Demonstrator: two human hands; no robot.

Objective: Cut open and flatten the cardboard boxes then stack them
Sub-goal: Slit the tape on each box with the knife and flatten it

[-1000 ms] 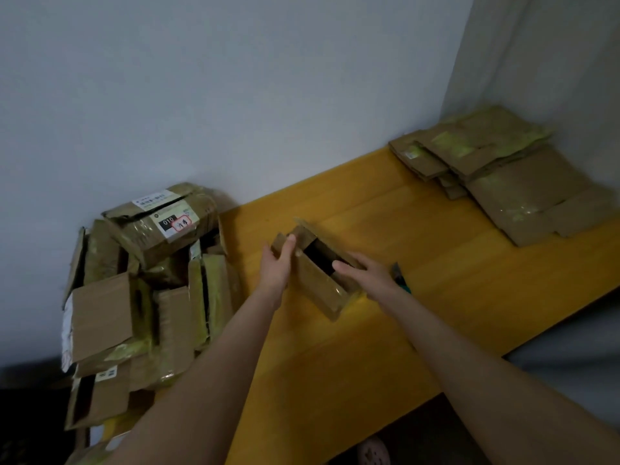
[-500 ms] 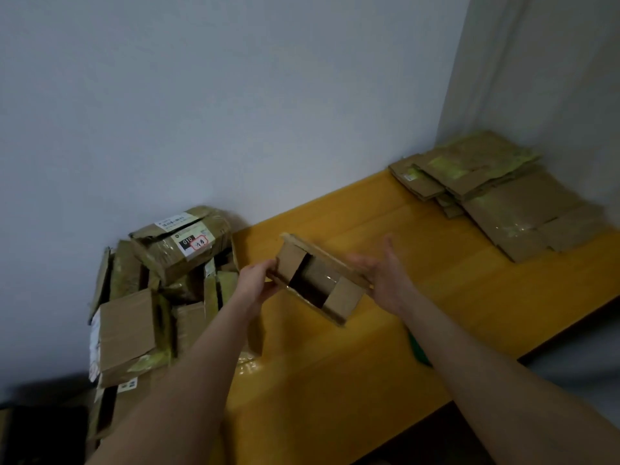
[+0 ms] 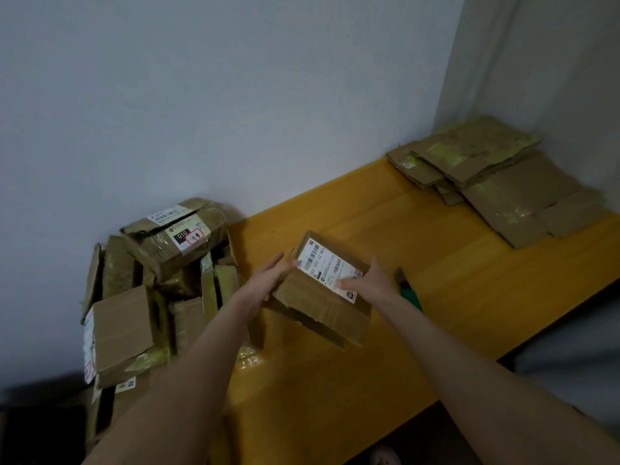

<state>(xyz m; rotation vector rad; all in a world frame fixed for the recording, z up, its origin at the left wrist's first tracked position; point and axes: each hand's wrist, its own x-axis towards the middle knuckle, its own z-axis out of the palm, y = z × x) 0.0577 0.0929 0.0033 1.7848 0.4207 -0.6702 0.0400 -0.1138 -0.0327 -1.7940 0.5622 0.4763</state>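
A small brown cardboard box (image 3: 322, 307) with a white shipping label on top lies between my hands on the yellow table (image 3: 436, 297). My left hand (image 3: 268, 283) presses its left side with straight fingers. My right hand (image 3: 372, 280) lies on its right part, fingers stretched across the label. A stack of flattened boxes (image 3: 496, 182) lies at the table's far right corner. A pile of whole taped boxes (image 3: 151, 286) sits at the left end against the wall.
A dark green object (image 3: 411, 295) lies on the table just behind my right wrist, mostly hidden. White walls close off the back and the right. The table's front edge runs diagonally at the lower right.
The box was held up with its open side towards me. It has turned label-side up and come down onto the table, with both hands now laid flat against it.
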